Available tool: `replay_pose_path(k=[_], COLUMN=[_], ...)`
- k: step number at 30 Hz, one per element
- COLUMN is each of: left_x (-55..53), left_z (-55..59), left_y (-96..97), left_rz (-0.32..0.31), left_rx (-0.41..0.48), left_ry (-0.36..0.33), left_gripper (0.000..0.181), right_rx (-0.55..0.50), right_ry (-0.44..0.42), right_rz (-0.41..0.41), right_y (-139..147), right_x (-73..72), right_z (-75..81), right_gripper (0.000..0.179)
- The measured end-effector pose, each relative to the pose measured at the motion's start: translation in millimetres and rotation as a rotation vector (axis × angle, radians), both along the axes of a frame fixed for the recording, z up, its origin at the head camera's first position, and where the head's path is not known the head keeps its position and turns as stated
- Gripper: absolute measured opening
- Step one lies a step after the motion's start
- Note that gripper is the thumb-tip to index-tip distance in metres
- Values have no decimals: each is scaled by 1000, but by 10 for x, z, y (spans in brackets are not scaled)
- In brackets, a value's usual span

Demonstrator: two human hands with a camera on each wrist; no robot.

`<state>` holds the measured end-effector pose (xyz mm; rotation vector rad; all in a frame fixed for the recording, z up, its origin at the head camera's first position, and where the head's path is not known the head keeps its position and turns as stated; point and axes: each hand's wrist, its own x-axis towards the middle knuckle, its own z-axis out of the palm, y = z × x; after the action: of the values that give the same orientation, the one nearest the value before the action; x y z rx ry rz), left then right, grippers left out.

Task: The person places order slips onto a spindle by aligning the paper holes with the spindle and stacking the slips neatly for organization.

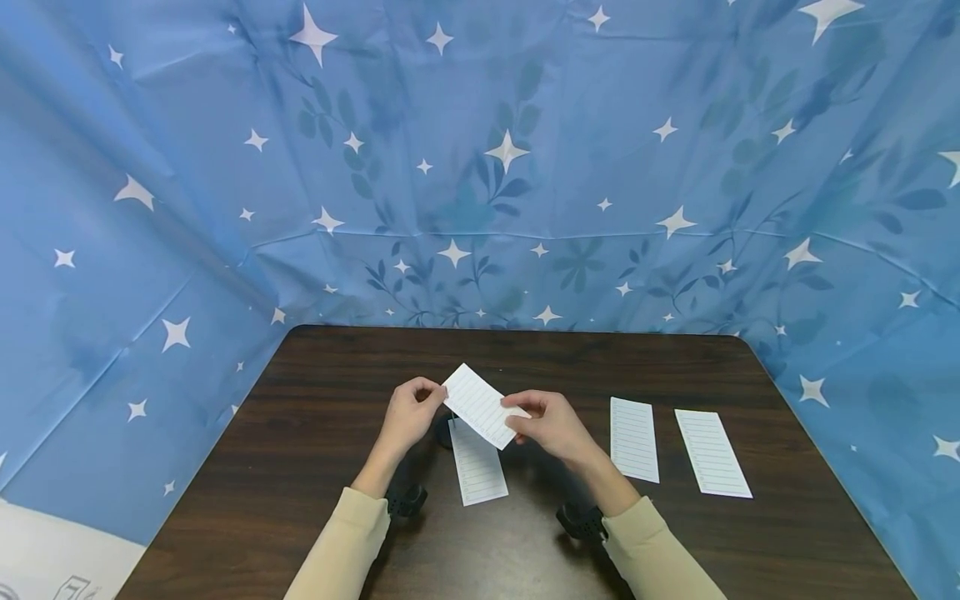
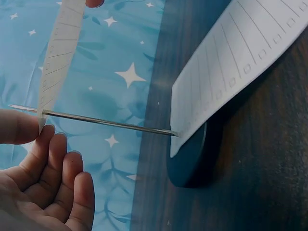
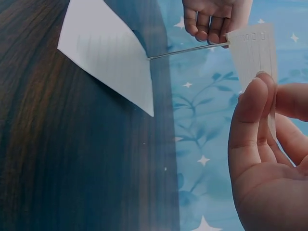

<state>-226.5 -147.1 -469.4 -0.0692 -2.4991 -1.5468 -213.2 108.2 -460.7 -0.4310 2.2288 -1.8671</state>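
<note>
A lined paper slip [image 1: 480, 404] is held between both hands, above a spike file on the table. My left hand [image 1: 408, 414] pinches one end between thumb and finger. On the other end, my right hand [image 1: 551, 423] grips the edge with thumb and fingers. In the left wrist view the thin metal spike [image 2: 110, 123] passes through the slip near the left fingertips, its point sticking out beyond. Lower down, a second lined slip [image 1: 480, 475] is pierced at its end and lies over the dark round base [image 2: 190, 171].
Two more lined slips, one nearer [image 1: 634, 442] and one farther right [image 1: 712, 454], lie on the dark wooden table [image 1: 300, 467]. A blue star-patterned cloth [image 1: 480, 192] hangs behind the table. Part of a white printed surface [image 1: 60, 554] shows at lower left.
</note>
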Motion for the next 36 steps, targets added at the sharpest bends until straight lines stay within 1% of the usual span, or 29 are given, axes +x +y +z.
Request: replay_pose_path(k=[3,10,14,18,21,24,27,36], left_x=[-2,-9,-13,-20,-26,-37,-42,-67], left_z=[-35,-97,-153,-207,-247,-291,-311,-356], left_y=[-8,-20,-31,-41,-45,-51,-53,-55], left_rz=[-15,-28,-31,-38,-41,-51,-66,-100], left_rx=[-6,-10,-45,-96,-125,-145,-157,-207], left_ry=[-5,-22,-51,-73,-84,-80,-76,-82], left_gripper=[14,11,11,12,11,11,11,8], right_rx=[41,153,217,276,300,315,328,371], right_ry=[17,99,127,136,131,119,112,150], right_rz=[-4,-7,-14,-21,-19,-15,-10,16], right_y=[-13,-49,-54,-57,-60,-66,-70,-74], right_x=[-2,6,5,0,-5,-3,-2,-8], right_z=[-43,-114,-149,-173,-193,-212,-232,-323], right_gripper=[29,26,26,26,26,26,26,26])
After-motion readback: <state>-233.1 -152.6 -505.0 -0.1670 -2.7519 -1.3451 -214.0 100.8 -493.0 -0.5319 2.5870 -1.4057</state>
